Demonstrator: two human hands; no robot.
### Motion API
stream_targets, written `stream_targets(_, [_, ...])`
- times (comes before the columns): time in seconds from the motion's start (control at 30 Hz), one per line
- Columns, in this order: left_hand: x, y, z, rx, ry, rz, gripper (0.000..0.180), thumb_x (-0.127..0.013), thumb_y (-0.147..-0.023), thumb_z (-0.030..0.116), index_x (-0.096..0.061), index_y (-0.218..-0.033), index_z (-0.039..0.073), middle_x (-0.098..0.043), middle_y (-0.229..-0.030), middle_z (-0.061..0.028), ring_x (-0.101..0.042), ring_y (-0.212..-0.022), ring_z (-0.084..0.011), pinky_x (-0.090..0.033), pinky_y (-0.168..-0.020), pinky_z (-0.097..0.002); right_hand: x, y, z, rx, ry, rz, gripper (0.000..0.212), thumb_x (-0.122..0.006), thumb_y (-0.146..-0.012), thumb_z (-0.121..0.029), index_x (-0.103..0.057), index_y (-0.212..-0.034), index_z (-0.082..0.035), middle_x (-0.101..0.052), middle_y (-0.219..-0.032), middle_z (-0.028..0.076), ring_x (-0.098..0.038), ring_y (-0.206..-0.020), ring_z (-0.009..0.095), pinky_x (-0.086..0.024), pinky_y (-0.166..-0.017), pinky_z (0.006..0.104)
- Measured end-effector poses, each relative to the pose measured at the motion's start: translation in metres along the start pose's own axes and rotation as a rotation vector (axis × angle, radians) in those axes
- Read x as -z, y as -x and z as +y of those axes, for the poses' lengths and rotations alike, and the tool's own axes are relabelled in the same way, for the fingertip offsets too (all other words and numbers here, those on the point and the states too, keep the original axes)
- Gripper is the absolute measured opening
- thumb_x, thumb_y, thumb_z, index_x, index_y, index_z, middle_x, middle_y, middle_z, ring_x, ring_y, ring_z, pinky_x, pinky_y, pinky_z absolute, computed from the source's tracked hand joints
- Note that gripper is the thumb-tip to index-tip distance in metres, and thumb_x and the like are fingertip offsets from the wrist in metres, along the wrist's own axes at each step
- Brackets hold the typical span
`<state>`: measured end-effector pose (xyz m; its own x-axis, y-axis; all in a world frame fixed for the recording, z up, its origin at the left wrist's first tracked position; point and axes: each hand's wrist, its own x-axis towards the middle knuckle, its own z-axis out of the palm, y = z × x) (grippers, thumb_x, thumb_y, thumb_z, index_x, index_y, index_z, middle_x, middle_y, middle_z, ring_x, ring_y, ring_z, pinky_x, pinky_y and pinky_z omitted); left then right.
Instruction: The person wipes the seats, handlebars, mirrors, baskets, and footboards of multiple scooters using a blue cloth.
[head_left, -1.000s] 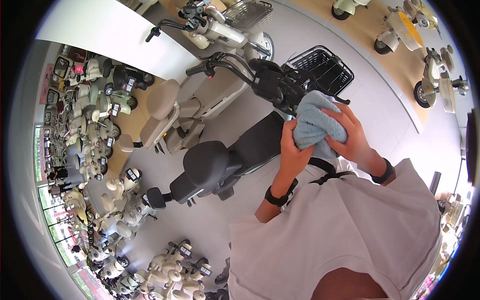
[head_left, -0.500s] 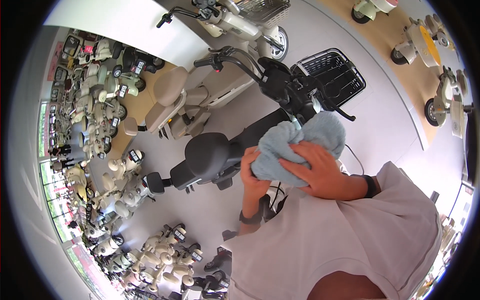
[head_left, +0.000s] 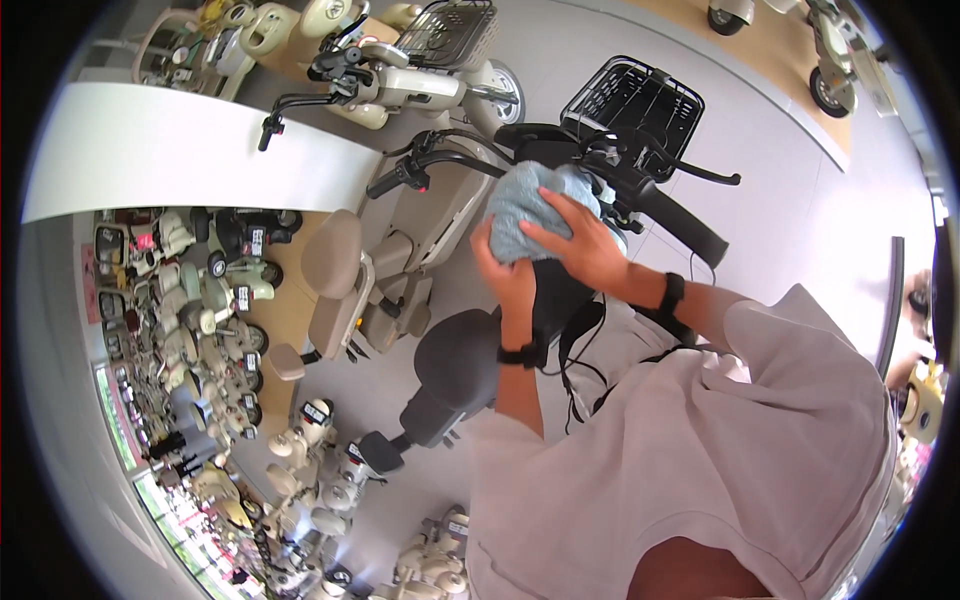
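A bunched light-blue cloth [head_left: 522, 215] is held between both my hands over the steering column of a black electric scooter. My left hand [head_left: 503, 265] grips the cloth's near left side, thumb against it. My right hand [head_left: 585, 245] presses on it from the right with fingers curled over the top. The scooter's black handlebar grip [head_left: 685, 222] sticks out to the right of the cloth, and the black front basket [head_left: 635, 105] lies beyond. Its dark seat [head_left: 457, 362] is to the left of my left forearm. The cloth hides part of the handlebar's middle.
A beige scooter [head_left: 335, 265] stands close on the left, its handlebar near the black one. Beyond it is another pale scooter with a basket [head_left: 450, 35]. A white counter [head_left: 200, 150] and rows of parked scooters fill the left. Dark cables [head_left: 575, 370] hang by my left wrist.
Both hands and the cloth have moved forward and left, up to the middle of the handlebar. The right handlebar grip now shows. The whole view has shifted.
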<state>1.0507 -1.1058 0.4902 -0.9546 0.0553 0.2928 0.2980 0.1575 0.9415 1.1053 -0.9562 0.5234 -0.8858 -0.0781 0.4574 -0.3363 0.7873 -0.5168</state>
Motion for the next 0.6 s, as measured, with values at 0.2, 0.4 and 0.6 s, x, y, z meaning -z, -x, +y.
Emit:
stream_targets(0.2, [-0.040, -0.061, -0.070, -0.237, -0.462, -0.248, 0.061, -0.066, -0.076, -0.006, -0.047, -0.134, -0.001, -0.045, -0.139, -0.0236, -0.046, -0.124, -0.0425, -0.039, -0.105, -0.0481, -0.072, -0.031, 0.066, -0.017, 0.532, 0.048, 0.063, -0.061, -0.078, -0.007, -0.048, -0.139, -0.017, -0.040, -0.145, 0.016, -0.040, -0.132, 0.036, -0.037, -0.110, 0.0457])
stream_targets(0.4, [-0.046, -0.052, -0.101, -0.104, -0.369, -0.343, 0.060, -0.068, -0.076, -0.004, -0.048, -0.133, -0.003, -0.047, -0.138, -0.0231, -0.046, -0.124, -0.0424, -0.040, -0.104, -0.0462, -0.096, -0.031, 0.059, -0.211, 0.660, -0.057, 0.058, -0.058, -0.084, -0.013, -0.044, -0.140, -0.011, -0.044, -0.141, 0.015, -0.045, -0.127, 0.034, -0.039, -0.107, 0.0428])
stream_targets(0.6, [-0.034, -0.025, -0.102, -0.140, -0.386, -0.446, 0.059, -0.068, -0.074, -0.004, -0.049, -0.130, -0.002, -0.048, -0.136, -0.0216, -0.048, -0.122, -0.0410, -0.042, -0.101, -0.0469, -0.086, 0.002, 0.056, -0.195, 0.636, -0.126, 0.059, -0.058, -0.084, -0.012, -0.044, -0.141, -0.010, -0.045, -0.139, 0.016, -0.048, -0.126, 0.034, -0.040, -0.107, 0.0416])
